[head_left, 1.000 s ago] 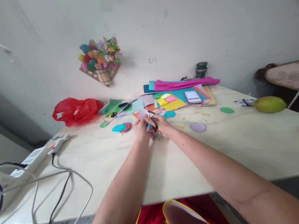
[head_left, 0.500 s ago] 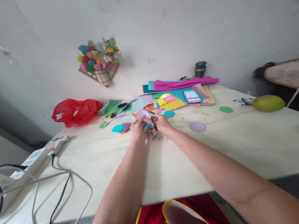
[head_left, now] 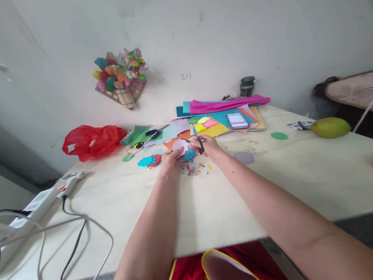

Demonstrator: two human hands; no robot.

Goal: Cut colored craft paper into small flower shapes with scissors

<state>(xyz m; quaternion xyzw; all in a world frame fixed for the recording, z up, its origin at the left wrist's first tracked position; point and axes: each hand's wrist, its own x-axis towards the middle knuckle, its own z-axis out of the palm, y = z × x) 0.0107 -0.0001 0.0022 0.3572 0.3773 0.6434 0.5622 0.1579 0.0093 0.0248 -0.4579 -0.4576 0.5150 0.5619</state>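
A pale lilac paper disc (head_left: 180, 146) is pinched in my left hand (head_left: 169, 160), above the table. My right hand (head_left: 211, 146) grips a pair of dark-handled scissors (head_left: 200, 145), whose blades sit just right of the disc; whether they touch it I cannot tell. Tiny coloured paper scraps (head_left: 194, 169) lie scattered beneath. A blue paper piece (head_left: 188, 154) shows under the disc, between my hands. Left of my left hand rests a stack of scalloped blue and red paper shapes (head_left: 148, 161). A flat lilac disc (head_left: 244, 157) lies right of my right hand.
Coloured paper sheets (head_left: 220, 129), a phone (head_left: 238, 120) and other scissors (head_left: 154, 133) lie toward the wall. A red plastic bag (head_left: 92, 141) is at back left. A power strip (head_left: 36, 206) with cables lines the left edge; a mango-like fruit (head_left: 330, 127) is at right.
My right hand and the scissors have moved right, away from my left hand. The lilac disc between them is now more in view.
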